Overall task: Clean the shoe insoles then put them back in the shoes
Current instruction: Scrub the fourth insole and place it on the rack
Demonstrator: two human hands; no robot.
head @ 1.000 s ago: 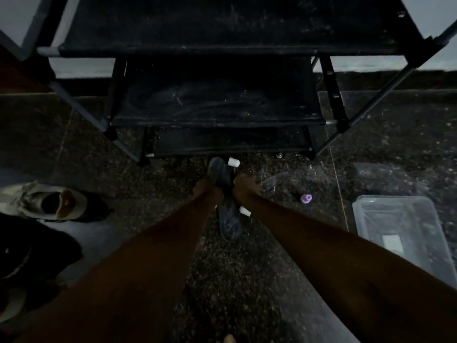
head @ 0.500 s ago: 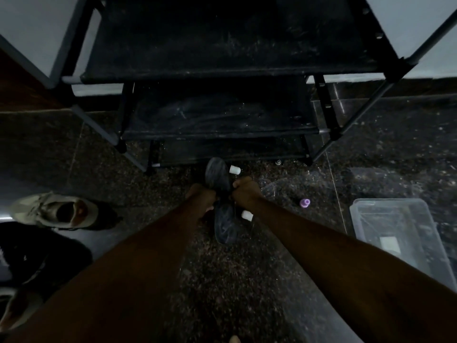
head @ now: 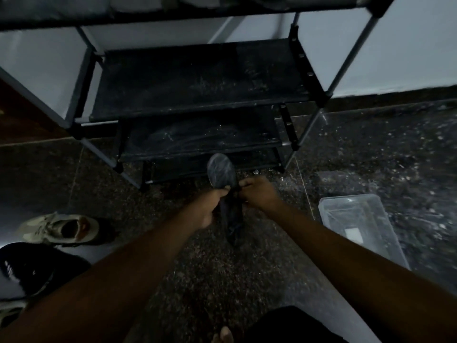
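Looks like the cleaning step, with refitting not yet begun. Holding the dark insole (head: 221,173) up off the floor (head: 222,280) with the left grip (head: 210,209) and right grip (head: 259,194), both clenched on its middle from either side, rounded end above the grips, narrower end hanging below. Too dark to make out any cloth or brush. Calls next, probably, for rubbing along the length, then carrying it leftward to a shoe. Left of the grips and nearer the body: a beige shoe (head: 61,227), mouth open upward, and nearer again what looks like a black shoe (head: 27,268). Right of the grips: a clear plastic tub (head: 358,226). Beyond the grips: a black shoe rack (head: 197,78), close behind the insole's upper end and likely to catch it on a forward swing.
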